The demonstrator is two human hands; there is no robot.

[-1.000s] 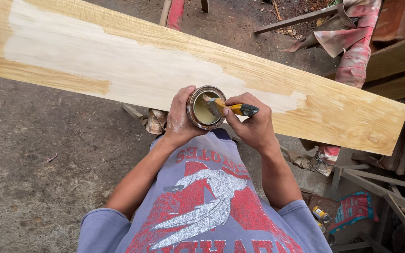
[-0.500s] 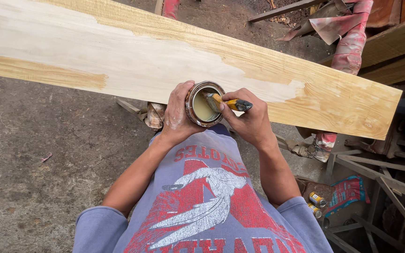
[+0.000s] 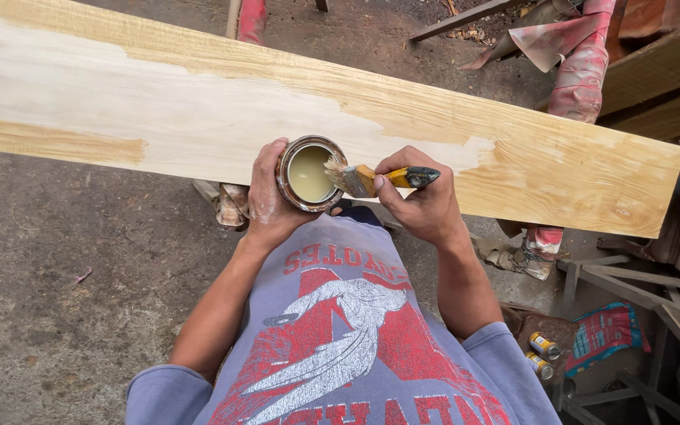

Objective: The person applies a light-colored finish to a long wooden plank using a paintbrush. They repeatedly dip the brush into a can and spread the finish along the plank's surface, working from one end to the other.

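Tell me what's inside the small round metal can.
The small round metal can, held in the left hand, holds a pale cream liquid. The bristles of the yellow-handled brush in the right hand sit at its rim. The liquid hides the bottom.

A rough grey concrete floor (image 3: 64,260) carries the scene. A long pale wooden plank (image 3: 198,110), partly coated with a whitish finish, spans above it on supports mostly hidden beneath. At lower right, two small yellow cylindrical cans (image 3: 543,354) lie beside a red-and-teal printed bag (image 3: 604,334).
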